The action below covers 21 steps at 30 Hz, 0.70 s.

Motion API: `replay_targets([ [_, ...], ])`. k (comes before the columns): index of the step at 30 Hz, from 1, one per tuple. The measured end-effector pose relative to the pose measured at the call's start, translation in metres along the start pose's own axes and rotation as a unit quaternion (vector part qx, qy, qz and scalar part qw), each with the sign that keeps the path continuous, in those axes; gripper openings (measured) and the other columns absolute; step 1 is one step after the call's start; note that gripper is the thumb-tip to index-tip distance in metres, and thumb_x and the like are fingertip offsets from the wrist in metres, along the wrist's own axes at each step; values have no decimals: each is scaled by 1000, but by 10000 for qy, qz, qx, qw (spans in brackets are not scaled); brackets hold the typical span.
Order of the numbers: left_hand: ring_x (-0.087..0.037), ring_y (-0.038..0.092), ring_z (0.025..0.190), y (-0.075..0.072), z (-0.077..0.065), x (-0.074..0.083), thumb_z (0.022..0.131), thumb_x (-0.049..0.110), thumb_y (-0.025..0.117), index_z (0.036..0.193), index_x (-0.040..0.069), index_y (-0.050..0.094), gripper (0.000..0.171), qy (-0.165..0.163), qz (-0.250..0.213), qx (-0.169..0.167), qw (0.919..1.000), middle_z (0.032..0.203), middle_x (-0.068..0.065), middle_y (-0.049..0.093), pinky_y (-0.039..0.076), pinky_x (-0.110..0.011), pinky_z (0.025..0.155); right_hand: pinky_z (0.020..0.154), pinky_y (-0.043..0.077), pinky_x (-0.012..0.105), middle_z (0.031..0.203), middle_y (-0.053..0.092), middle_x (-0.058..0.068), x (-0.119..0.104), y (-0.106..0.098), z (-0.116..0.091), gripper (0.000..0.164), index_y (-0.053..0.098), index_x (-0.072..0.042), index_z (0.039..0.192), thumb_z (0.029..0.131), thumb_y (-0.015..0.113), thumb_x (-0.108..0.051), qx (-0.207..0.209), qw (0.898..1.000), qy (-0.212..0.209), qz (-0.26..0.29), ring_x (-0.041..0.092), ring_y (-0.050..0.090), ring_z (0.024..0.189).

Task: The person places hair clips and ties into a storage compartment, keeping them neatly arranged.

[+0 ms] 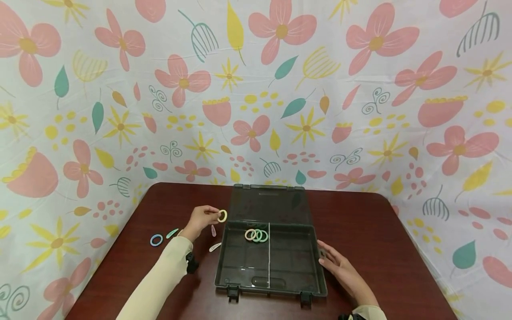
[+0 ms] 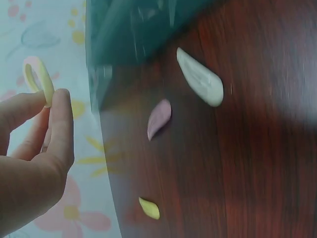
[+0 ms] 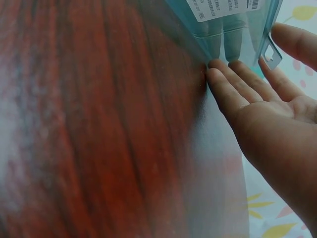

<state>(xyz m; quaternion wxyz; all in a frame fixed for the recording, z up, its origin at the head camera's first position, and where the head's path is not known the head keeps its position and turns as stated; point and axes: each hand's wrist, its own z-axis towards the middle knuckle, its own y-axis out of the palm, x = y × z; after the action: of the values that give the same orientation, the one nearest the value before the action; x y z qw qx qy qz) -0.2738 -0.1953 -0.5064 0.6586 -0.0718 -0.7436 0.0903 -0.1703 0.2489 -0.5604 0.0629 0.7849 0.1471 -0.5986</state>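
My left hand (image 1: 202,219) pinches a yellow hair tie (image 1: 222,216) between thumb and fingertips, raised beside the box's left edge. The dark see-through plastic box (image 1: 292,258) lies with its lid (image 1: 270,204) folded back. A thin divider (image 1: 269,262) splits its inside; just left of it, pink and green hair ties (image 1: 250,235) overlap in a row. At the box's right side, my right hand (image 1: 343,269) rests with fairly straight fingers against the wall, its thumb by the hanging tab (image 3: 271,53). A label (image 3: 223,7) shows on the box in the right wrist view.
Left of the box lie a blue hair tie (image 1: 156,240), a green snap clip (image 1: 172,233), a pink clip (image 1: 214,230) and a whitish clip (image 1: 215,247). Two latches (image 1: 233,293) stick out at the box front. A flowered cloth (image 1: 256,89) hangs behind the dark red table (image 1: 360,222).
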Motion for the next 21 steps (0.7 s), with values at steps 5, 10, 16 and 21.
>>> replay_targets([
  [5, -22, 69, 71, 19, -3, 0, 87, -2, 67, 99, -10, 67, 15, -58, -62, -229, 9997, 90, -21, 68, 56, -51, 81, 110, 20, 65, 160, 8, 14, -3, 1, -1, 62, 23, -18, 154, 100, 52, -25, -7, 10000, -19, 33, 42, 1, 144],
  [10, -28, 70, 71, 34, -6, -1, 87, 0, 69, 98, -7, 69, 13, -184, 29, -413, 9990, 88, -19, 67, 59, -46, 73, 111, 21, 65, 160, 8, 14, -2, 1, 0, 62, 23, -18, 154, 100, 53, -24, 13, 10000, -17, 83, 42, 1, 144],
  [16, -23, 68, 70, 51, -8, -3, 86, -4, 67, 98, -10, 67, 13, -138, 42, -618, 9980, 85, -17, 65, 59, -44, 76, 110, 22, 64, 160, 8, 14, 0, 0, 0, 61, 23, -18, 154, 100, 53, -23, -14, 9999, -40, 102, 42, 2, 144],
  [21, -24, 69, 74, 59, -9, -2, 87, -3, 67, 98, -8, 68, 12, -85, 314, -704, 9970, 87, -15, 65, 58, -45, 79, 110, 22, 64, 160, 9, 14, 0, 0, 0, 61, 23, -18, 154, 101, 52, -23, -36, 9999, -81, 108, 41, 3, 144],
])
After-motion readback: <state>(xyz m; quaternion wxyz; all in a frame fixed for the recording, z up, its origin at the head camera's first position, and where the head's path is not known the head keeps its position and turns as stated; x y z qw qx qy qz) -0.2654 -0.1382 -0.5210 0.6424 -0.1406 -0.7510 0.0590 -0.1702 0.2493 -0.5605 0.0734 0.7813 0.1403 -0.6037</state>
